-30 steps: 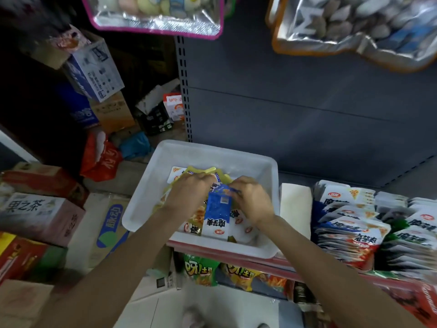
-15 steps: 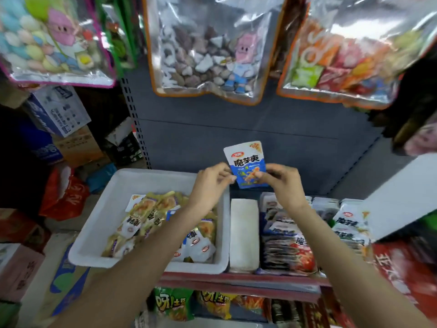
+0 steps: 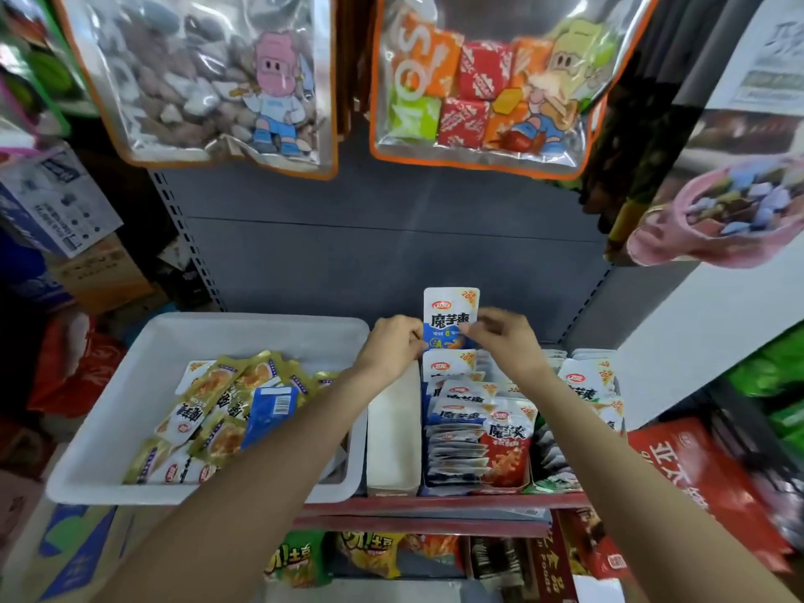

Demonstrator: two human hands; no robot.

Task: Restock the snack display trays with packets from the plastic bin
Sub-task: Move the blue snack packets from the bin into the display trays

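Observation:
A blue and white snack packet (image 3: 450, 313) stands upright at the back of a display tray of blue packets (image 3: 457, 433). My left hand (image 3: 391, 350) pinches its left edge and my right hand (image 3: 500, 337) pinches its right edge. The white plastic bin (image 3: 130, 385) sits on the shelf to the left, holding several gold and blue packets (image 3: 226, 411). An empty white tray (image 3: 393, 437) lies between the bin and the blue tray. Further right are a red packet (image 3: 507, 446) and another tray of white packets (image 3: 587, 389).
Large clear candy bags (image 3: 209, 80) (image 3: 478, 80) hang above the grey shelf back. Cardboard boxes (image 3: 56, 202) are stacked at the left. A red box (image 3: 696, 480) sits at the right of the shelf. More snack bags (image 3: 370, 554) lie on the shelf below.
Both hands lifted a blue packet out of the bin and carried it right, then lowered it upright to the back of the blue tray. My view turned right and up.

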